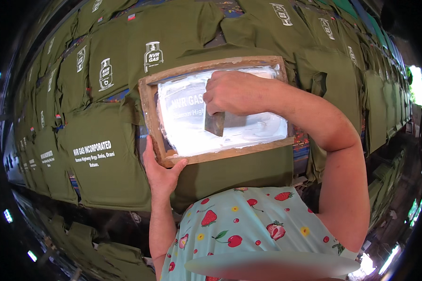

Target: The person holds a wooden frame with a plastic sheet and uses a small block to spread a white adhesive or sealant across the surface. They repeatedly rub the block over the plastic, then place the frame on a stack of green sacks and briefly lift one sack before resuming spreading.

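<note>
A wooden-framed printing screen rests on an olive green shirt right in front of me. White ink is spread over its mesh, thick along the edges, and lettering shows through on the left part. My right hand grips a squeegee, its blade on the inked mesh about mid-screen. With my left hand I hold the frame's lower left corner, thumb along the near rail and fingers at the left side. The right part of the mesh is partly covered by my right forearm.
Rows of olive green shirts lie flat all around. Shirts at the far side bear a white gas cylinder print; one at the left bears white lettering. Plain-looking shirts lie at the right. More green shirts lie lower, behind the table edge at bottom left.
</note>
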`<control>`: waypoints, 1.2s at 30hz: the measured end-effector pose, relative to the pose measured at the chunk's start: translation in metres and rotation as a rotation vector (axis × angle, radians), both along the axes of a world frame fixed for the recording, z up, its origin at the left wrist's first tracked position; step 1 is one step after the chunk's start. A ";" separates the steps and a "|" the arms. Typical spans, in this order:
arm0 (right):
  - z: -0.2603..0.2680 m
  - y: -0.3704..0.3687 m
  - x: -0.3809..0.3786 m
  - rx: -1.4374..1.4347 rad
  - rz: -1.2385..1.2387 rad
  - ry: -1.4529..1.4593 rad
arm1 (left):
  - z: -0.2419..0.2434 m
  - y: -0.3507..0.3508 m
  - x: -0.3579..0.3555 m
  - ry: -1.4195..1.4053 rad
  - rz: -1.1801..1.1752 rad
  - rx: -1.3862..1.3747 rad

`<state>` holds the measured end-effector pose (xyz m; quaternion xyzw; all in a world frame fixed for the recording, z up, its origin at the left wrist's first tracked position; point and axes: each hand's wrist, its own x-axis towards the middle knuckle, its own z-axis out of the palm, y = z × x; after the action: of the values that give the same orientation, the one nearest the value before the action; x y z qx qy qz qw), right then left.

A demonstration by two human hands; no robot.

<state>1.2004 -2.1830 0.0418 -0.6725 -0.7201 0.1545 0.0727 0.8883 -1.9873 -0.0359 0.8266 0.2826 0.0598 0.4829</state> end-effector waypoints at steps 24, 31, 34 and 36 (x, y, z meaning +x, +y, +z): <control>-0.019 -0.164 -0.118 0.179 -0.659 -0.115 | -0.009 0.004 -0.003 -0.058 -0.035 -0.028; -0.016 -0.162 -0.151 0.200 -0.712 -0.083 | -0.024 0.008 -0.002 -0.159 -0.042 -0.021; -0.015 -0.169 -0.160 0.209 -0.712 -0.071 | -0.030 0.013 -0.002 -0.143 -0.059 0.070; -0.016 -0.182 -0.162 0.317 -0.690 -0.038 | -0.033 0.015 -0.001 -0.132 -0.065 0.110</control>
<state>1.0381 -2.3648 0.0255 -0.8586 -0.4675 -0.0048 0.2103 0.8877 -1.9726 -0.0692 0.8550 0.2194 0.1140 0.4559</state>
